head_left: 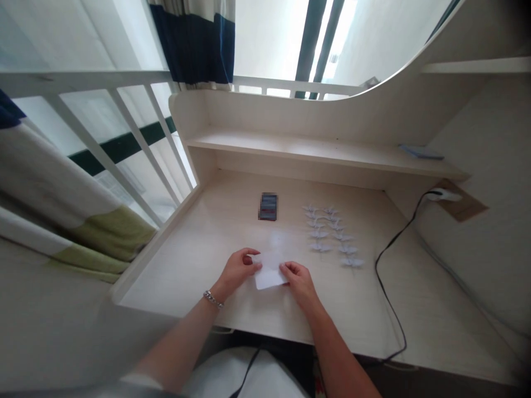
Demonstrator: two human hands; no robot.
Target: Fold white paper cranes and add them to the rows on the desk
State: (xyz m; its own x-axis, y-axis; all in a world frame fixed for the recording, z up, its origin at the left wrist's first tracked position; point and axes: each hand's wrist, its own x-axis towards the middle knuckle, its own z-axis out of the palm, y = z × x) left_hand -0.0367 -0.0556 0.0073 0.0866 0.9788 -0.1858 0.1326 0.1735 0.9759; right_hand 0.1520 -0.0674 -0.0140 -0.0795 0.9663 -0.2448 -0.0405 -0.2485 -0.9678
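Observation:
Between my two hands is a small white sheet of paper (269,275), held just over the desk near its front. My left hand (238,269) pinches the left edge of the sheet between thumb and fingers; a chain bracelet is on that wrist. On the opposite edge, my right hand (299,279) grips the paper with its thumb on top. To the right, several small folded white paper figures (318,235), like cranes, stand in two columns. Beyond the sheet lies a dark rectangular object (268,207) whose surface is blurred.
A black cable (379,271) runs from a white plug (444,194) down across the right side of the desk (174,265). A shelf (290,146) spans the back, with a flat bluish item (421,152) at its right. White railing and curtains (112,237) border the left.

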